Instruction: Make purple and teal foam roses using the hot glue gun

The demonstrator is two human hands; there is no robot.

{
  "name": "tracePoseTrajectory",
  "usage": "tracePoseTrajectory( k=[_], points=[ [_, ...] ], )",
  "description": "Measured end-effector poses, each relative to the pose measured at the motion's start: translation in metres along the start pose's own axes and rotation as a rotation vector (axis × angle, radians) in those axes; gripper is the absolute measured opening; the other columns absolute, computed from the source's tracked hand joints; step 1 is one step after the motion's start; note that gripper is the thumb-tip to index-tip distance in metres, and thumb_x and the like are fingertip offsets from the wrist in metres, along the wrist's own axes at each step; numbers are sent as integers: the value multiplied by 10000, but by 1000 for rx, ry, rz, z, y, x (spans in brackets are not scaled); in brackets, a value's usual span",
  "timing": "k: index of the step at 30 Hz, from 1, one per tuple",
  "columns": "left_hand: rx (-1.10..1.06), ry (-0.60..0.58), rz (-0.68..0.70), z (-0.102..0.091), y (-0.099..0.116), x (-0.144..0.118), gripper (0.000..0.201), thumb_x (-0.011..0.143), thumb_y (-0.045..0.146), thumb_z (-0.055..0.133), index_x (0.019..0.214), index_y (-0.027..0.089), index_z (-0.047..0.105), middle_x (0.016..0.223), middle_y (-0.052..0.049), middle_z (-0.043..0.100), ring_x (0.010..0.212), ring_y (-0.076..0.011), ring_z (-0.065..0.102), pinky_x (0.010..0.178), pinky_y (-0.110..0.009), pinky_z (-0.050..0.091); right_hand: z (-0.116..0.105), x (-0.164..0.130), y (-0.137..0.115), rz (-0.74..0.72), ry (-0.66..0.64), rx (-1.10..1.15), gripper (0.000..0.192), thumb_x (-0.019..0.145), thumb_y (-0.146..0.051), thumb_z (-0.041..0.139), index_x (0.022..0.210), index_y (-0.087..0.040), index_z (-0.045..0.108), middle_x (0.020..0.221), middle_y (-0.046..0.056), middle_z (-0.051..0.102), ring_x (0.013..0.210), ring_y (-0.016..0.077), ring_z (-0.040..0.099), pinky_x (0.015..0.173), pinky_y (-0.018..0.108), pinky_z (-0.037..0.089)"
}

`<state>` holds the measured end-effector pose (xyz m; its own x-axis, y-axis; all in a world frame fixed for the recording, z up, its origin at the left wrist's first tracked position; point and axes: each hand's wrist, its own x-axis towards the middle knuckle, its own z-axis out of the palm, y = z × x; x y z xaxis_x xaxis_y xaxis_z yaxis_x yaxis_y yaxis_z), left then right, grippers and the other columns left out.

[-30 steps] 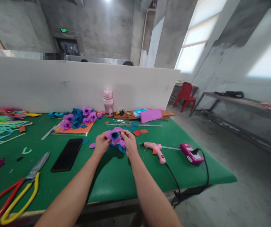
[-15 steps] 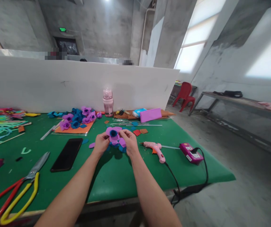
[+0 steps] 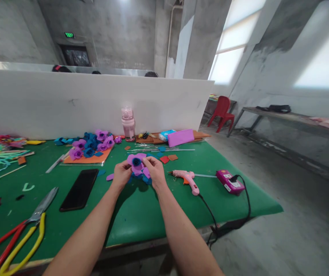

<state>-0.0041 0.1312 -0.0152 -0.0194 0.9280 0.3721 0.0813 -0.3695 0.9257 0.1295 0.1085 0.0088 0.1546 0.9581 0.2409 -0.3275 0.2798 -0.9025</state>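
Note:
Between my two hands is a craft flower (image 3: 136, 161) with purple petals and a dark blue rolled centre, raised over the green table. My left hand (image 3: 122, 174) pinches its left edge, and my right hand (image 3: 155, 171) grips the petals on its right. Blue petal pieces (image 3: 145, 179) lie just below and behind the flower, partly hidden by it. A loose purple petal (image 3: 110, 177) rests left of my left hand. To the right of my right hand lies a pink glue gun (image 3: 188, 178), its nozzle pointing left.
Finished purple and blue flowers (image 3: 91, 145) are heaped on an orange sheet at the back left. A black phone (image 3: 79, 189) and large scissors (image 3: 39, 212) lie left. A pink bottle (image 3: 128, 124) stands by the white partition (image 3: 95, 97). A purple power socket (image 3: 230, 181) sits right.
The view has shifted slightly, so everything sits a little further left. Both hands keep their hold on the flower, with hardly any movement.

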Motion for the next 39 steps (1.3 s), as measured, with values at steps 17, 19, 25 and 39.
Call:
tracePoseTrajectory(
  k=[17,19,25,39],
  points=[
    [43,-9,22,-1,-9,2,188,595,224,673,754,133,715,658,-3,683,619,-148,585,595,-235,467,-2,1,9,-145,96,-249,257,714,-406,607,616,-171,633,582,-9,592,576,119,518,603,238,426],
    [30,10,-13,0,-4,1,188,569,214,683,737,135,712,625,4,672,600,-146,584,587,-237,471,-3,2,7,-75,87,-98,290,727,-419,591,582,-169,618,559,-11,568,555,109,502,580,233,416],
    [-31,72,-130,4,12,-2,147,502,216,704,629,146,682,562,12,650,546,-148,581,564,-260,492,-5,5,12,121,53,143,208,680,-374,612,662,-171,657,592,-7,582,531,94,506,546,226,422],
    [-172,85,-142,5,4,-3,251,505,292,768,673,127,682,565,3,641,504,-121,552,544,-248,466,9,2,25,18,-105,-57,263,577,-289,705,802,-191,608,653,-22,613,567,118,557,548,240,461]
  ],
)
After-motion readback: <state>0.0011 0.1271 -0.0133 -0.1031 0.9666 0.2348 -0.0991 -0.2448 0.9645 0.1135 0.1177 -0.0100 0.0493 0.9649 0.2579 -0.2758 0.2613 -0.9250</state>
